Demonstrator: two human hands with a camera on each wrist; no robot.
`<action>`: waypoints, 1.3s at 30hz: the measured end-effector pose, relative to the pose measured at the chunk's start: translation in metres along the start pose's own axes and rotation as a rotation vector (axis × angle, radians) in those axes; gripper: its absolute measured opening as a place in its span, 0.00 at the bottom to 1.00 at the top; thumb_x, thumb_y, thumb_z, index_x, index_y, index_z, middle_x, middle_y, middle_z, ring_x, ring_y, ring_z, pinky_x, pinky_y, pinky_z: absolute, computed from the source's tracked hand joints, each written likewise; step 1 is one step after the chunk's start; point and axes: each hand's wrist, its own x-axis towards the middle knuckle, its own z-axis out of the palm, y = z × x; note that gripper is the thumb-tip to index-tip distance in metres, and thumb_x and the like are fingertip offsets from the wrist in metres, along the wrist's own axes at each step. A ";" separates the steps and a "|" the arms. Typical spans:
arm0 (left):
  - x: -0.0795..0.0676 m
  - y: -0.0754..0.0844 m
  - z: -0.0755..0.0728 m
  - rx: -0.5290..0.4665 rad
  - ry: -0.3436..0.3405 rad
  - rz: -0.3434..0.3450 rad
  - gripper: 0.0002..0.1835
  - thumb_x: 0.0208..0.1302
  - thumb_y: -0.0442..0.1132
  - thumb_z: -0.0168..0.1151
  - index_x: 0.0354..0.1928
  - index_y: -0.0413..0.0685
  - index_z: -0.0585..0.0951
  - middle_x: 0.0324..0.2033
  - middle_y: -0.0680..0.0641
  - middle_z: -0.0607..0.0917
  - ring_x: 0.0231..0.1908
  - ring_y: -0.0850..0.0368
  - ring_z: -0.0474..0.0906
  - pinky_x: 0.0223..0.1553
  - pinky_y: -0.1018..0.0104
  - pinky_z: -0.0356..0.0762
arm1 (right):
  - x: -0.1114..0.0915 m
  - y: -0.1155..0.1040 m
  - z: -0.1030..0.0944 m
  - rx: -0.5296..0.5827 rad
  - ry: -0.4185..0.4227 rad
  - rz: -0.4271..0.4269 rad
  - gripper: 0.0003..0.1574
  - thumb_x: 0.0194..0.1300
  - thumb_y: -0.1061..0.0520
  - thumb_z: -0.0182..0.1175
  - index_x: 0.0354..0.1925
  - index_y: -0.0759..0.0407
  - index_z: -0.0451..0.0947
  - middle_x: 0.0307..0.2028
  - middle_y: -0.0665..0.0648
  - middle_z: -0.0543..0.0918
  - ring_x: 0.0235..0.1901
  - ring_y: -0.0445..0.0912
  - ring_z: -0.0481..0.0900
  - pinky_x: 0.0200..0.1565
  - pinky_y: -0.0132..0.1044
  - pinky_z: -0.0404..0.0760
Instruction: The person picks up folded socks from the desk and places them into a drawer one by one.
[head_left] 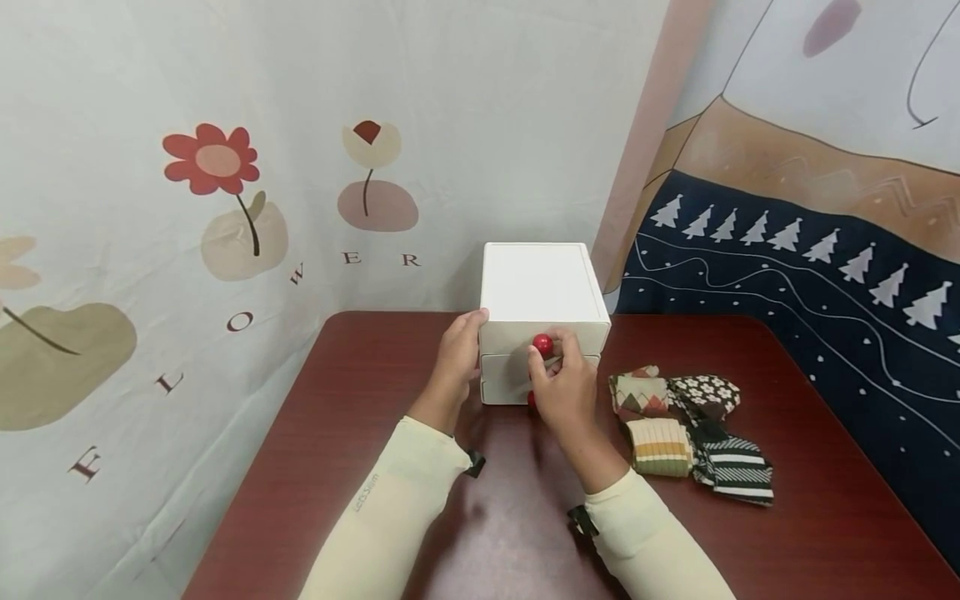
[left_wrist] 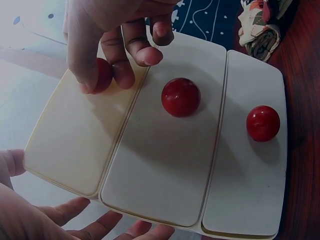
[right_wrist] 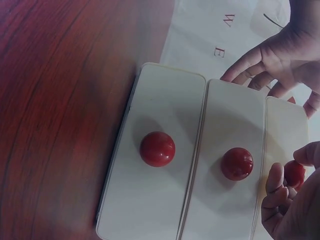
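Note:
A small white drawer box [head_left: 536, 282] stands at the back of the table, its front toward me. Three drawer fronts, each with a round red knob, show in both wrist views. Thumb and fingers of my right hand [head_left: 567, 385] pinch the top drawer's knob [left_wrist: 104, 76]. The middle knob [left_wrist: 181, 97] and the bottom knob [left_wrist: 263, 123] are untouched. Against the box's left side rests my left hand [head_left: 459, 348], its thumb near the top front edge and its fingers extended along the side wall. All the drawers look closed; their insides are hidden.
To the right of the box lie several bundles of folded patterned fabric, apparently socks: an argyle one [head_left: 641, 395], a flowered one [head_left: 705, 393], a yellow-striped one [head_left: 660, 447] and a dark striped one [head_left: 738, 468]. A printed curtain [head_left: 420, 100] hangs behind the dark red table [head_left: 360, 375].

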 end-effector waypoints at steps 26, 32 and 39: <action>0.001 0.000 -0.002 0.023 0.018 -0.009 0.33 0.80 0.62 0.53 0.76 0.51 0.76 0.66 0.38 0.81 0.59 0.43 0.80 0.62 0.36 0.83 | -0.029 -0.009 -0.019 -0.025 0.011 -0.048 0.16 0.69 0.56 0.73 0.51 0.58 0.81 0.31 0.58 0.89 0.22 0.48 0.82 0.28 0.36 0.78; 0.003 0.000 -0.001 0.036 0.036 0.002 0.32 0.79 0.62 0.53 0.74 0.51 0.78 0.63 0.39 0.83 0.55 0.46 0.81 0.55 0.47 0.84 | -0.038 -0.013 -0.025 -0.031 0.010 -0.068 0.17 0.68 0.56 0.74 0.51 0.59 0.81 0.30 0.58 0.89 0.21 0.47 0.81 0.28 0.36 0.79; 0.003 -0.001 0.000 0.022 0.047 0.030 0.30 0.79 0.59 0.54 0.70 0.46 0.80 0.61 0.37 0.83 0.55 0.46 0.80 0.60 0.47 0.81 | -0.048 -0.014 -0.029 -0.036 0.031 -0.103 0.16 0.66 0.58 0.74 0.49 0.59 0.81 0.28 0.55 0.88 0.21 0.46 0.82 0.27 0.36 0.79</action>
